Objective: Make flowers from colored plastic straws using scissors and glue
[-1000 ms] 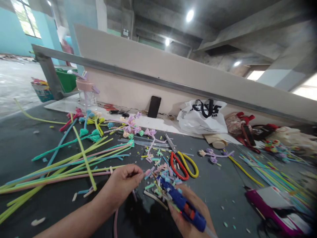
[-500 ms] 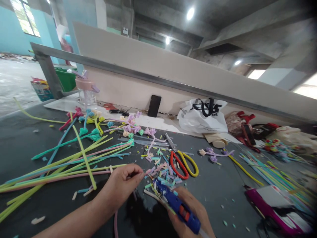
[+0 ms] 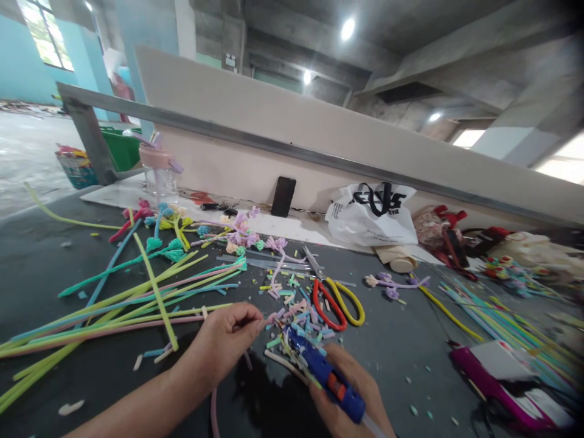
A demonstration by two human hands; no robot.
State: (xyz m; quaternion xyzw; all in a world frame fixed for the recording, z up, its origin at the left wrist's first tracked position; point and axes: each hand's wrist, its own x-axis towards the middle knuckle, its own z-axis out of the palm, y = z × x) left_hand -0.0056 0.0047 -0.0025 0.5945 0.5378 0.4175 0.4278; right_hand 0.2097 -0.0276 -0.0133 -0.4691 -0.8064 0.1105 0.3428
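Note:
My left hand (image 3: 230,334) is closed in a pinch, with a short pink pipe cleaner piece (image 3: 272,317) at its fingertips. In my right hand (image 3: 353,386) is a blue hot glue gun (image 3: 319,368), its tip pointing up and left, close to the left fingertips. Strings of dried glue cling around its front end. A pink pipe cleaner (image 3: 213,413) runs below my left wrist. Cut pipe cleaner bits (image 3: 301,310) lie in a pile just beyond the hands. Scissors (image 3: 337,298) with red and yellow handles rest beside that pile, blades pointing away.
Long pipe cleaners (image 3: 114,310) spread over the left side of the dark table. Finished flower-like pieces (image 3: 241,231) lie behind them. A phone (image 3: 283,196) leans at the back near a white bag (image 3: 371,213). A magenta-and-white device (image 3: 502,380) with a cord sits at right.
The glue gun and my right hand have shifted very slightly left. My left hand keeps its pinch in nearly the same place.

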